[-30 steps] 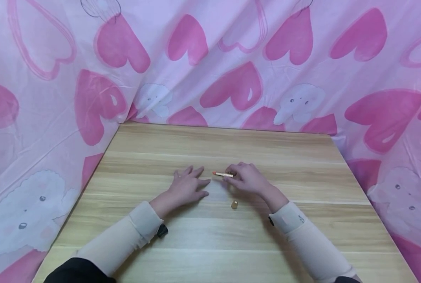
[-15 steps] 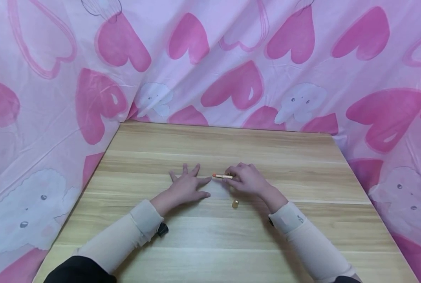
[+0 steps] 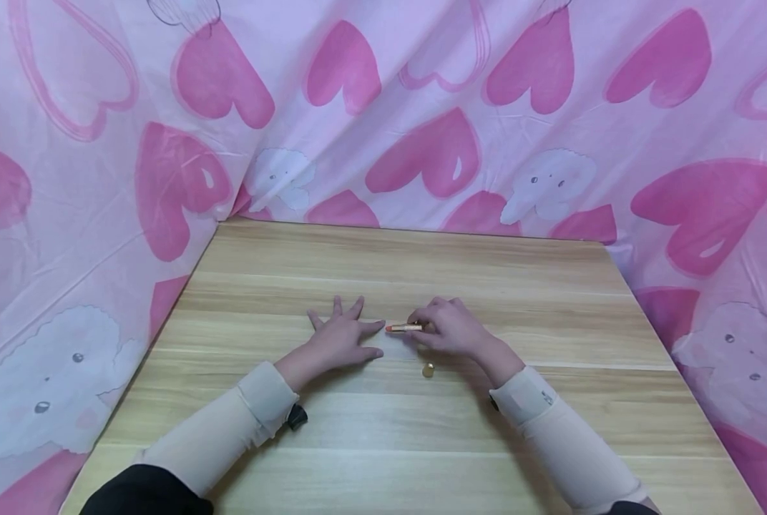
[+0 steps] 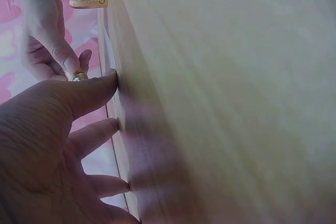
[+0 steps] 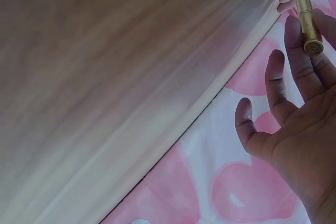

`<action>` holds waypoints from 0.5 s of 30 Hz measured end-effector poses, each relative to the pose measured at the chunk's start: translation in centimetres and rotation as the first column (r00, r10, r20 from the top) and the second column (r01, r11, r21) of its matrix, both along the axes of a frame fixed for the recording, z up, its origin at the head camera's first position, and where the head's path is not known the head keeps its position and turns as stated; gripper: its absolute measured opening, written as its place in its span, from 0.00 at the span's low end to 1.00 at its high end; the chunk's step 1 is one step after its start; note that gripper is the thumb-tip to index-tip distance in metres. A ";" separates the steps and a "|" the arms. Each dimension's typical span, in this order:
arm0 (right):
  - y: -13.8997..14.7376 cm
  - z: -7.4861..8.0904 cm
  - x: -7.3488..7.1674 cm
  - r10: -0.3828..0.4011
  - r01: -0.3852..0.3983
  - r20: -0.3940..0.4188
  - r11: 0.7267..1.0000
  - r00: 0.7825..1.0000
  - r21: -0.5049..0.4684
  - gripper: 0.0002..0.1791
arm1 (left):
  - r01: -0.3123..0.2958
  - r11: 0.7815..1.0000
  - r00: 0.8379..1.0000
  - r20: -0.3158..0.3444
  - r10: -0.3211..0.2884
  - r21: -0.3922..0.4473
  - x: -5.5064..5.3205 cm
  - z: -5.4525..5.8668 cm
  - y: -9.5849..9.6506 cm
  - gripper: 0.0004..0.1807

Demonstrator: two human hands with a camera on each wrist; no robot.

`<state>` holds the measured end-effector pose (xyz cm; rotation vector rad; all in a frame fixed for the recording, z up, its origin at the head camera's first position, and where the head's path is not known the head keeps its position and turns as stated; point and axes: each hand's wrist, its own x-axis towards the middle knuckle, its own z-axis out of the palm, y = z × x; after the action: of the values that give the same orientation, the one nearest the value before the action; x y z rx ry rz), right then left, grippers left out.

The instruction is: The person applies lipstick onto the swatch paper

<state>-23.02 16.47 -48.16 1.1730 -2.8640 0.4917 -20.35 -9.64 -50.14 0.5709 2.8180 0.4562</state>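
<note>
My right hand (image 3: 456, 327) pinches a gold lipstick (image 3: 406, 327) between thumb and fingers. Its orange-red tip points left, close by the left index fingertip in the head view. In the right wrist view the round base of the lipstick (image 5: 313, 45) shows between thumb and index finger, with the other fingers loosely bent. My left hand (image 3: 338, 340) rests on the wooden table with its fingers spread wide and their tips on the surface. A gold lipstick cap (image 3: 428, 370) stands on its open end nearer to me, below the right hand; dark lettering shows near its rim in the left wrist view.
The wood-grain table (image 3: 383, 450) spreads out around both hands. Pink cloth (image 3: 416, 86) with hearts and white cartoon animals hangs along its back and sides. A small black object (image 3: 296, 417) sits at the left cuff.
The fingers of my left hand have spread wider. The lipstick's tip has swung slightly toward me, while the right hand stays nearly in place. The cap has not visibly moved.
</note>
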 end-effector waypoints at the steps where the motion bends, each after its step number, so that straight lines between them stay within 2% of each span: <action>1: 0.0 0.0 0.0 0.007 -0.007 0.003 1.000 1.000 -0.004 0.09 | -0.001 1.000 1.000 0.001 0.001 -0.001 0.0 0.0 0.0 0.34; 10: -0.5 -0.1 0.1 0.025 -0.024 -0.026 0.999 0.999 0.022 0.09 | 0.000 1.000 1.000 0.009 0.000 -0.010 0.0 0.2 0.0 0.34; 15: -0.7 -0.2 0.2 0.012 -0.011 -0.016 0.999 1.000 0.035 0.08 | 0.000 1.000 1.000 0.013 0.000 -0.011 0.0 0.2 0.0 0.34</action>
<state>-22.86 15.74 -48.35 1.1932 -2.8655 0.4315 -20.37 -9.63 -49.98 0.5634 2.8069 0.4432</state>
